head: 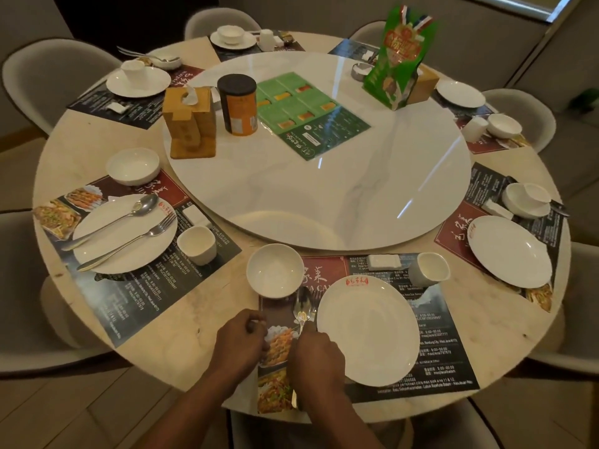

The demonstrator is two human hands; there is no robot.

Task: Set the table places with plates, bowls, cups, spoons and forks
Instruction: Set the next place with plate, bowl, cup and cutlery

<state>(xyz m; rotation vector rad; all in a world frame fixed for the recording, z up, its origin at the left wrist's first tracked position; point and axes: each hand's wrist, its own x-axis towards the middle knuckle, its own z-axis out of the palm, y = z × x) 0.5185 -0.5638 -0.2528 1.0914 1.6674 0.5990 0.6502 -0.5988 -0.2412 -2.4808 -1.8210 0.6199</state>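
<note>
White bowls (275,270) (133,165) (504,124) (525,196) (230,33) (165,61) six; right hand (316,359) grips one spoon (303,309).

a: what sits at the bottom centre of the frame?
b: the bottom plate (366,332) on a placemat (447,351), with the bottom bowl (275,270) at its upper left and the bottom cup (428,268) at its upper right. the bottom spoon (303,307) lies between bowl and plate, its handle under the right hand (316,358).
a: and at the left?
b: the left plate (97,251), with the left spoon (129,215) and a fork (129,244) side by side across it. the left cup (196,244) stands just right of it, the left bowl (133,165) above it.
a: the middle?
b: a turntable (324,196) on the table (201,351). at its upper left a tissue box (189,121), a canister (237,105) just right of it, then a menu (311,115) lying flat. a bag (402,56) stands at the upper right.
</note>
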